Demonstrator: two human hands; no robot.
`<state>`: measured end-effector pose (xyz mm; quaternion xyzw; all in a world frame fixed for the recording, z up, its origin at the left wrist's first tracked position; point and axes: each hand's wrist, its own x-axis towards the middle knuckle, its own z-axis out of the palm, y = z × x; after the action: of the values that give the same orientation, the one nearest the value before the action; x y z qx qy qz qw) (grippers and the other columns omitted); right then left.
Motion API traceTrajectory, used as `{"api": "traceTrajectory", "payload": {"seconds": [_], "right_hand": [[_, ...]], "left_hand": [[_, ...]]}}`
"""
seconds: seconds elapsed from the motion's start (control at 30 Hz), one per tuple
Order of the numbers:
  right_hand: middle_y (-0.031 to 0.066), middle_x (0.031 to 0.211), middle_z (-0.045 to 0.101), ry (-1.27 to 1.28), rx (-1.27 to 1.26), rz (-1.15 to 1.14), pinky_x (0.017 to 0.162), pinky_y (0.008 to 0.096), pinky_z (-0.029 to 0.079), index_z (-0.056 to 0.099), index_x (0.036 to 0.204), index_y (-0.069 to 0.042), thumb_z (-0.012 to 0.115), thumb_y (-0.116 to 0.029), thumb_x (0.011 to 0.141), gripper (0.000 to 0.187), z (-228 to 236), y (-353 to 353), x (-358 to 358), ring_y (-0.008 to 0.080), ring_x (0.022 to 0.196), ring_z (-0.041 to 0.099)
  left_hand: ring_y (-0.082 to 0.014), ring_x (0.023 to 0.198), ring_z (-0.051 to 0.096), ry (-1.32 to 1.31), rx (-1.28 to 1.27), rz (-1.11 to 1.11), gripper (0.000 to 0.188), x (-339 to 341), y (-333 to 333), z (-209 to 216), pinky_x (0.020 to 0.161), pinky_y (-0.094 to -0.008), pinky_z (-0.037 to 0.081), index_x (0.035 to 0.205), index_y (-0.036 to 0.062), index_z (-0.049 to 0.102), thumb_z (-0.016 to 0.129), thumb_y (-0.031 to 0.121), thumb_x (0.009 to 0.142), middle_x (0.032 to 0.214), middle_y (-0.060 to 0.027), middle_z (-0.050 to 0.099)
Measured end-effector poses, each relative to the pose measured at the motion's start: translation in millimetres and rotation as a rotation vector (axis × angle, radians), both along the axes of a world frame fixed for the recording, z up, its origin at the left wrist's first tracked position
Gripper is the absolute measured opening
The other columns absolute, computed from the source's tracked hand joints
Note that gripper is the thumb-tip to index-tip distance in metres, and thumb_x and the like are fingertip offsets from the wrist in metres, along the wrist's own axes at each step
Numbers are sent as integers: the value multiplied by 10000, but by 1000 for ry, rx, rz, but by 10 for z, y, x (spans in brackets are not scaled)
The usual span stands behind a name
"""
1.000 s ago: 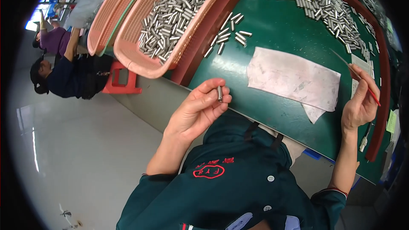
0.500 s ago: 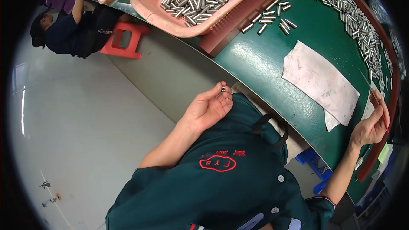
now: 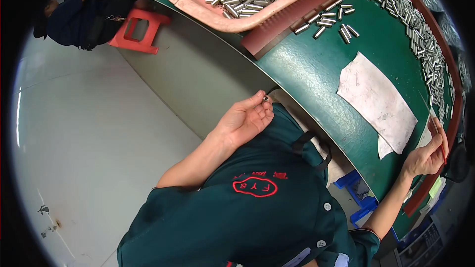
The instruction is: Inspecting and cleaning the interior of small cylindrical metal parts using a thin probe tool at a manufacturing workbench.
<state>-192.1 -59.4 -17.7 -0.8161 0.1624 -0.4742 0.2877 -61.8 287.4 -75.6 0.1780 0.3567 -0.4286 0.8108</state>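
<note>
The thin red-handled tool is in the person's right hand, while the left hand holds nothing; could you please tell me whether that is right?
Not quite: the left hand is not empty, as the head view shows it holding a small metal tube. The thin red-handled tool is indeed in the right hand.

The left grip (image 3: pixel 247 118) pinches, palm up, while the right grip (image 3: pixel 425 156) curls pen-style, well apart.
</note>
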Motion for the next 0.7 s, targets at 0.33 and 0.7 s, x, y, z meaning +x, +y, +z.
{"api": "traceTrajectory", "payload": {"seconds": [0.33,0.7], "right_hand": [[210,920,601,-8,-27,-1,727,336,512,517,959,117,371,-83,918,250,60,2,-20,260,793,615],[190,933,588,-100,52,93,739,300,496,492,975,60,412,2,884,135,55,46,-29,221,834,592]], "left_hand": [[-115,703,446,21,-172,-38,128,-7,-26,14,694,-251,421,907,29,487,556,109,835,802,-26,447],[-202,714,551,-757,-234,-488,174,147,-533,703,614,-278,440,928,41,535,599,33,766,827,-122,574]]}}
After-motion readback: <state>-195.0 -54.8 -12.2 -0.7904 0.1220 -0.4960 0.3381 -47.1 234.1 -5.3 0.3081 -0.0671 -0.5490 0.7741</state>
